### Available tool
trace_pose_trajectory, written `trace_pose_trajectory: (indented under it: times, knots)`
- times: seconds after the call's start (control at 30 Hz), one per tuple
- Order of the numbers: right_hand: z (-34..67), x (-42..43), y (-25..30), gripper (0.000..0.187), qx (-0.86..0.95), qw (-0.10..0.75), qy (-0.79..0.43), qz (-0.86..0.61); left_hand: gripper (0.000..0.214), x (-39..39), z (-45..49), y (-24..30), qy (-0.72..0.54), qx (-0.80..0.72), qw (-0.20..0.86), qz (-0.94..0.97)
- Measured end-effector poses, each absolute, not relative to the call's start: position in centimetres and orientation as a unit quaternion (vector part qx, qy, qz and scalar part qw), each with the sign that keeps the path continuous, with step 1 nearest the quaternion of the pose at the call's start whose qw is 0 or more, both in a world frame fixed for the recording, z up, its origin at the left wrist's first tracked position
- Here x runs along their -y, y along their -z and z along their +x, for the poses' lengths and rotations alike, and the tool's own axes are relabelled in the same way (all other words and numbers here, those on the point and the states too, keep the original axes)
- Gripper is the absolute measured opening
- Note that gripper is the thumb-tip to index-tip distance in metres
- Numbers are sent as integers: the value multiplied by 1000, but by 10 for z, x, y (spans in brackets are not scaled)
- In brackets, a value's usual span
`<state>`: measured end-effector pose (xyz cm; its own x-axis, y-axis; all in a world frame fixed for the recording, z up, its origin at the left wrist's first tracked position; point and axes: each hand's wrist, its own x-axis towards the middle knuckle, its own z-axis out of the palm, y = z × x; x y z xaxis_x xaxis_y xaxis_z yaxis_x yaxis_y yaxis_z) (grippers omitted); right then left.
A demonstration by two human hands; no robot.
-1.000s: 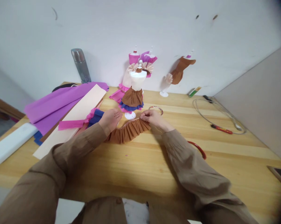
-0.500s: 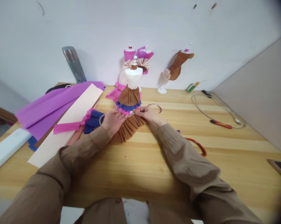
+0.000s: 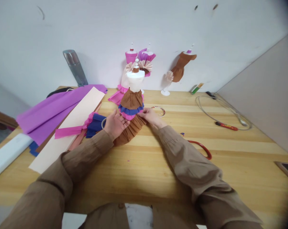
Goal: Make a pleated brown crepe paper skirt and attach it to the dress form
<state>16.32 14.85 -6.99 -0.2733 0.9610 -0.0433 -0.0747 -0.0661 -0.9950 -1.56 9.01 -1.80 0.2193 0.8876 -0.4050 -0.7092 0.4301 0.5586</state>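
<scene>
A small white mannequin (image 3: 135,81) stands in front of me, with a brown gathered skirt (image 3: 132,99) over blue and pink ruffles (image 3: 131,111). Just below its hem lies a strip of pleated brown crepe paper (image 3: 128,133). My right hand (image 3: 154,117) pinches the strip's upper right edge close to the hem. Palm turned up, my left hand (image 3: 116,125) rests at the strip's left side, fingers stretched toward the pink ruffle. Their tips are near the hem; whether they touch it I cannot tell.
Sheets of purple paper (image 3: 50,111) and a pale paper strip (image 3: 82,108) lie left, beside a blue ruffle (image 3: 95,125). Behind stand other dressed mannequins (image 3: 184,65) and a grey flask (image 3: 75,68). Rightward are a red curved handle (image 3: 202,149) and a cable (image 3: 202,109).
The brown strip has shifted slightly up beneath the hem, its top edge now partly covered. My left fingers have spread a little; my right hand keeps its pinch.
</scene>
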Motion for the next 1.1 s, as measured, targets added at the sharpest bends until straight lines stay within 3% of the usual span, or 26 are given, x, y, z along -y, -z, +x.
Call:
trace_pose_trajectory:
  times: [0.53,0.97,1.1]
  knots:
    - [161,-147,73,19,517,450,-580,-440,52,-92,-26,15,-447,-292,827,177]
    - [170,-140,60,29,445,419,-695,-380,45,-101,-36,15,-430,-324,824,178]
    - [175,-137,56,20,428,407,-720,-365,42,-102,-35,16,-428,-329,823,176]
